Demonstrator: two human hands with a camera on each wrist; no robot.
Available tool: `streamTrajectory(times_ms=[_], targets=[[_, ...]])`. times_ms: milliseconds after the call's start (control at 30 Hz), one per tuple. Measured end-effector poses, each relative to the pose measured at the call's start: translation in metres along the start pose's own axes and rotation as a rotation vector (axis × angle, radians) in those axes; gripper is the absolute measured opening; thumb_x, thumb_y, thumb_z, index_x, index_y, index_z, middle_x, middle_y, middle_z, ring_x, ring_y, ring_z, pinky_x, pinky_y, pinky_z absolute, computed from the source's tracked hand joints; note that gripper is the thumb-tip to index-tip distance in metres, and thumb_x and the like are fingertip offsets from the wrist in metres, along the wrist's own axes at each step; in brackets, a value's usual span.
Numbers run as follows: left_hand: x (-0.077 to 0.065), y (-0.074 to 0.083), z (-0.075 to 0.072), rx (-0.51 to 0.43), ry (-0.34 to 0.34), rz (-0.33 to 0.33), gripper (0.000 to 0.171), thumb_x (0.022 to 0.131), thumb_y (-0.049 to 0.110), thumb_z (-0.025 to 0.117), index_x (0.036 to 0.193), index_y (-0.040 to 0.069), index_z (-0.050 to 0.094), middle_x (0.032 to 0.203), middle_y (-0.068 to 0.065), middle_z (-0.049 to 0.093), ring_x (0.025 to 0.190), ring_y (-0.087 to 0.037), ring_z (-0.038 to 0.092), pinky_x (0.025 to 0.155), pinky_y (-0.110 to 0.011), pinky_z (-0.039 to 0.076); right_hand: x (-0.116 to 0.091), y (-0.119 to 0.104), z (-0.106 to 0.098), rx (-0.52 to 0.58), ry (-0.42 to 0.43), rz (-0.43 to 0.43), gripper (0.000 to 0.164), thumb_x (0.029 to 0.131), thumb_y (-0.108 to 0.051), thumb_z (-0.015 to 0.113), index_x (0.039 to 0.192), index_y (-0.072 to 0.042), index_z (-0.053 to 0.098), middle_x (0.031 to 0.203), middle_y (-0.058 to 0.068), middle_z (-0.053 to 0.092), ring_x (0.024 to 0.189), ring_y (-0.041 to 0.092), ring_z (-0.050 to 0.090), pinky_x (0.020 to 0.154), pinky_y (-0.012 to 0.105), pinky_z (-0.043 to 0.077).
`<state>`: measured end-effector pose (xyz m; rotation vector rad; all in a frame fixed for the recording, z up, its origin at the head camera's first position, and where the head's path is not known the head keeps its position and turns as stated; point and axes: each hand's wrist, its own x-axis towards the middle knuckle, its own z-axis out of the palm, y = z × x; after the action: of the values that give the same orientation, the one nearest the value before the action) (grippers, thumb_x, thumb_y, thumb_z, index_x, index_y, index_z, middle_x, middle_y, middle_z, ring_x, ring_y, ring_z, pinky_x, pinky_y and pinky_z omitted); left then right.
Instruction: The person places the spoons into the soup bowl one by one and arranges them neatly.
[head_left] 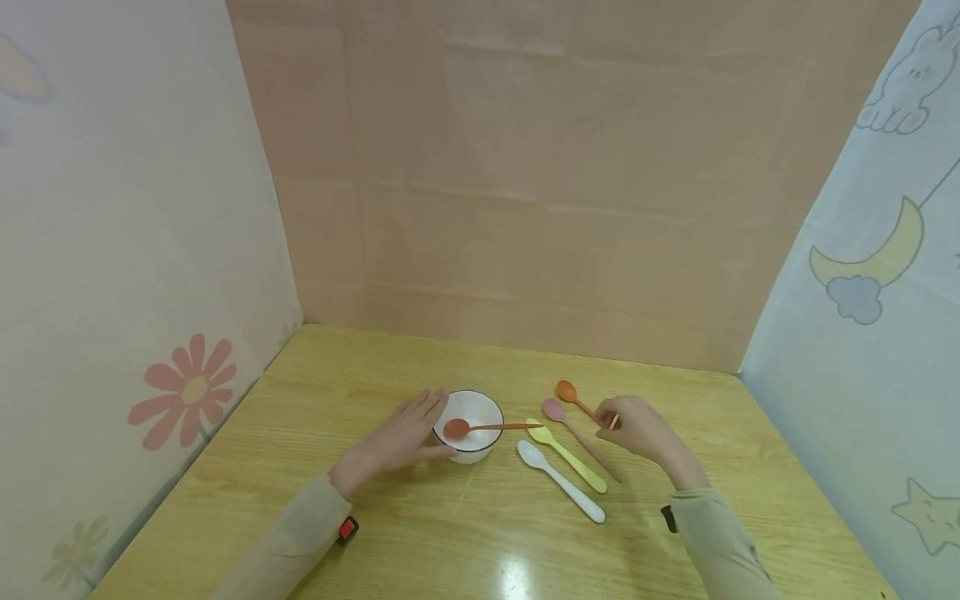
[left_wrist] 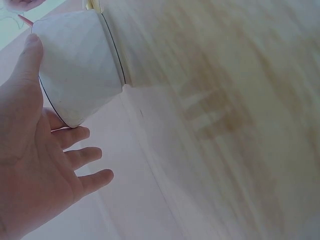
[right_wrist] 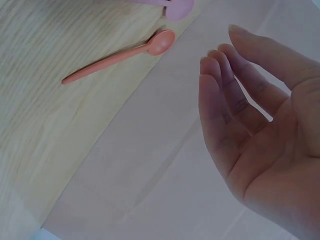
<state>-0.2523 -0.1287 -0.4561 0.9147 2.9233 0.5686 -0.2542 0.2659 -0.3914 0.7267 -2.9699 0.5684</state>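
A white bowl (head_left: 467,454) with a dark rim stands on the table. A red spoon (head_left: 487,427) lies in it, the handle extending over the right rim. My left hand (head_left: 397,433) touches the bowl's left side, thumb at the near side and straight fingers at the far side; the left wrist view shows the thumb against the bowl (left_wrist: 80,60). My right hand (head_left: 637,425) hovers by the handle end of an orange spoon (head_left: 567,392). In the right wrist view its fingers are loosely bent, nothing between them, and apart from the orange spoon (right_wrist: 115,57).
A pink spoon (head_left: 555,409), a yellow spoon (head_left: 573,462) and a white spoon (head_left: 562,482) lie slanting on the wooden table (head_left: 420,550), right of the bowl. A plain backdrop (head_left: 510,208) rises at the back, with patterned sheets (head_left: 112,208) at both sides.
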Motion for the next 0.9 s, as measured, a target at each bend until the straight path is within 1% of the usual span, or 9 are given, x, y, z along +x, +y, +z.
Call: streamTrajectory(times_ms=[167, 233, 433, 633, 800, 900], targets=[[0.0, 0.0, 0.0, 0.004, 0.002, 0.0, 0.092, 0.095, 0.058, 0.055, 0.158, 0.002, 0.018, 0.166, -0.017, 0.019, 0.153, -0.041, 0.016, 0.122, -0.061, 0.022, -0.004, 0.006, 0.003, -0.008, 0.003, 0.029, 0.01, 0.082, -0.005, 0.076, 0.091, -0.004, 0.072, 0.081, 0.001, 0.07, 0.072, 0.008, 0.061, 0.062, 0.021, 0.049], [0.0, 0.0, 0.0, 0.008, 0.003, 0.0, 0.092, 0.095, 0.059, 0.055, 0.158, 0.002, 0.019, 0.166, -0.017, 0.019, 0.153, -0.041, 0.016, 0.122, -0.061, 0.023, -0.006, 0.008, 0.004, -0.008, 0.003, 0.033, 0.011, 0.083, -0.005, 0.075, 0.092, -0.003, 0.071, 0.082, 0.001, 0.07, 0.073, 0.009, 0.062, 0.062, 0.021, 0.049], [0.0, 0.0, 0.0, 0.019, 0.003, 0.001, 0.092, 0.095, 0.059, 0.054, 0.158, 0.001, 0.019, 0.165, -0.017, 0.019, 0.153, -0.042, 0.017, 0.122, -0.061, 0.024, -0.009, 0.015, 0.008, 0.0, 0.02, 0.047, 0.013, 0.083, -0.005, 0.076, 0.094, -0.001, 0.071, 0.082, 0.003, 0.071, 0.074, 0.011, 0.062, 0.063, 0.021, 0.051], [-0.001, -0.001, 0.001, 0.025, 0.01, 0.015, 0.092, 0.095, 0.058, 0.055, 0.157, 0.0, 0.02, 0.165, -0.019, 0.02, 0.153, -0.043, 0.018, 0.121, -0.061, 0.025, -0.011, 0.022, 0.013, 0.01, 0.039, 0.068, 0.015, 0.084, -0.006, 0.075, 0.096, 0.001, 0.071, 0.085, 0.005, 0.07, 0.077, 0.013, 0.063, 0.066, 0.022, 0.052], [0.0, -0.002, 0.002, 0.031, 0.023, 0.035, 0.091, 0.095, 0.055, 0.057, 0.157, -0.001, 0.021, 0.164, -0.021, 0.022, 0.151, -0.045, 0.021, 0.12, -0.061, 0.027, -0.012, 0.028, 0.017, 0.015, 0.057, 0.072, 0.017, 0.085, -0.005, 0.074, 0.098, 0.003, 0.07, 0.087, 0.01, 0.071, 0.077, 0.016, 0.064, 0.066, 0.027, 0.054], [0.0, -0.002, 0.002, 0.032, 0.027, 0.041, 0.091, 0.095, 0.055, 0.057, 0.157, -0.001, 0.021, 0.164, -0.021, 0.022, 0.151, -0.045, 0.022, 0.12, -0.061, 0.028, -0.012, 0.033, 0.02, 0.017, 0.07, 0.091, 0.017, 0.085, -0.005, 0.074, 0.098, 0.004, 0.07, 0.088, 0.012, 0.071, 0.077, 0.018, 0.065, 0.067, 0.03, 0.055]])
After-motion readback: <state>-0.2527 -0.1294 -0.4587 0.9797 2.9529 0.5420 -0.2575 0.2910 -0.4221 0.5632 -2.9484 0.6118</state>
